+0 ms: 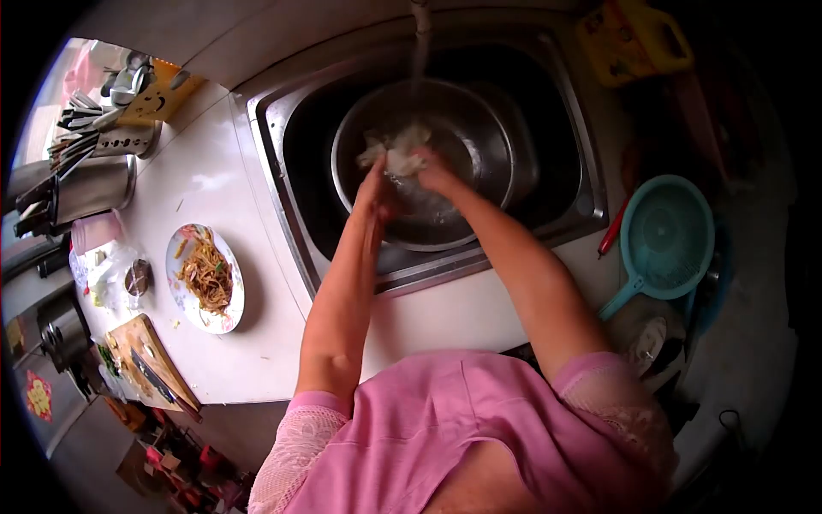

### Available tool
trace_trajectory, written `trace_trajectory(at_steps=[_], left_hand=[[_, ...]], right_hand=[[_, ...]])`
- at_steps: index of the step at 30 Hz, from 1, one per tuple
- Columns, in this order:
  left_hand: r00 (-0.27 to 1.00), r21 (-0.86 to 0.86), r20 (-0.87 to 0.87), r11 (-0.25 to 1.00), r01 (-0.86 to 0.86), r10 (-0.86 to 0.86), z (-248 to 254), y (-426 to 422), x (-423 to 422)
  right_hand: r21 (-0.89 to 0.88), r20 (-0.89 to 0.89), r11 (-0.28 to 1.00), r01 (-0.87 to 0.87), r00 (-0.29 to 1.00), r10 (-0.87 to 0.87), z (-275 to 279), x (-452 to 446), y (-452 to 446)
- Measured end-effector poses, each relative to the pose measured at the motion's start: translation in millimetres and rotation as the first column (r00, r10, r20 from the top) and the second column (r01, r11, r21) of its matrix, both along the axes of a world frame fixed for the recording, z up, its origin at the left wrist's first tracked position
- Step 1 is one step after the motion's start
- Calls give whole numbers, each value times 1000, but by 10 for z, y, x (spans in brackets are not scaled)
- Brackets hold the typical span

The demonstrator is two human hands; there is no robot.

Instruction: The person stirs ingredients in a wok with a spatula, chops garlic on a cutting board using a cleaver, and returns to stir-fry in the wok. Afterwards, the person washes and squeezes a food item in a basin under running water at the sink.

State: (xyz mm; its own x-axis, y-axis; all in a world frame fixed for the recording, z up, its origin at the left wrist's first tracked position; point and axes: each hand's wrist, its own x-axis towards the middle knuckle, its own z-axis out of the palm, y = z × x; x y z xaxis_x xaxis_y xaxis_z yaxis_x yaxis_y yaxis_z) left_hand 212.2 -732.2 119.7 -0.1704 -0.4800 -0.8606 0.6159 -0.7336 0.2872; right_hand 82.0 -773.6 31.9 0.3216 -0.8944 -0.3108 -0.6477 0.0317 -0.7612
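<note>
A large steel basin [492, 154] stands in the sink [591, 176], with shallow water in its bottom. Water runs down from the faucet [420, 19] at the top of the view. Over the basin, a pale, wet, crumpled cloth [401, 151] is bunched between both hands; blur softens its outline. My left hand [373, 185] grips its lower left side. At its right edge, the fingers of my right hand [437, 170] are curled around it. Some fingertips are hidden by the folds.
Left on the counter are a plate of noodles [208, 278], a cutting board [154, 364] with a knife [158, 377], and utensil holders [128, 139]. To the right lie a teal strainer [668, 236] and a red-handled tool [611, 236]. A yellow jug [634, 43] stands behind.
</note>
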Motion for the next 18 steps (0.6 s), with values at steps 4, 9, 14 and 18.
trace_trajectory(at_steps=[4,9,14,18], left_hand=[[638,-90,-752,933,-349,166,-688,1,410],[814,-544,-569,690,-477,114,-834,82,-36],[929,-534,-106,768,-353,354,119,-46,-21],[948,-287,163,932,-219,273,94,-63,39]], right_hand=[[-195,226,974,-112,961,156,1160,293,422],[-202,41,975,97,995,-91,1106,373,300],[-324,-100,918,231,956,-276,822,-295,-271],[-558,-69,776,294,916,-396,444,-451,-356]])
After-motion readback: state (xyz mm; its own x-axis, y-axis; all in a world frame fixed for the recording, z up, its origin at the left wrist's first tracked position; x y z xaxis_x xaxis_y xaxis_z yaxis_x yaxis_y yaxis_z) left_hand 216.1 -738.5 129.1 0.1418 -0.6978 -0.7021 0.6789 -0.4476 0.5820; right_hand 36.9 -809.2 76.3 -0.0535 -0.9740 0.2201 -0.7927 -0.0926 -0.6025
